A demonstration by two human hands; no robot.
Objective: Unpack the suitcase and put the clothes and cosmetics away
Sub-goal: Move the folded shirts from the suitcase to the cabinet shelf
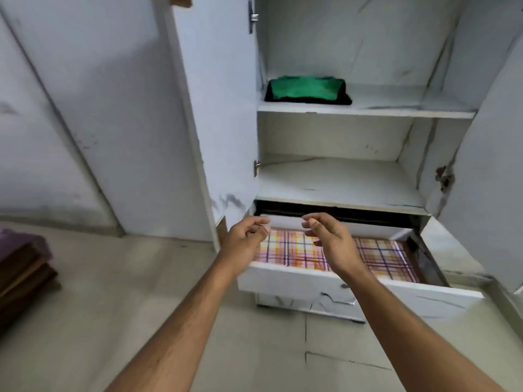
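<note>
A white wardrobe stands open in front of me. Its pulled-out drawer [368,290] has a pink, orange and purple checked cloth [376,257] lying flat inside. Folded green and black clothes [307,90] sit on the upper shelf [396,111]. The middle shelf [339,179] holds nothing. My left hand [244,240] hovers over the drawer's left end, fingers loosely curled and holding nothing. My right hand [331,240] hovers above the checked cloth with relaxed fingers, also holding nothing. No suitcase is in view.
The left wardrobe door [218,108] stands open beside the drawer, and the right door [492,165] is open too. A wooden piece with purple fabric [22,267] sits at the left edge. Pale tiled floor [113,306] spreads below.
</note>
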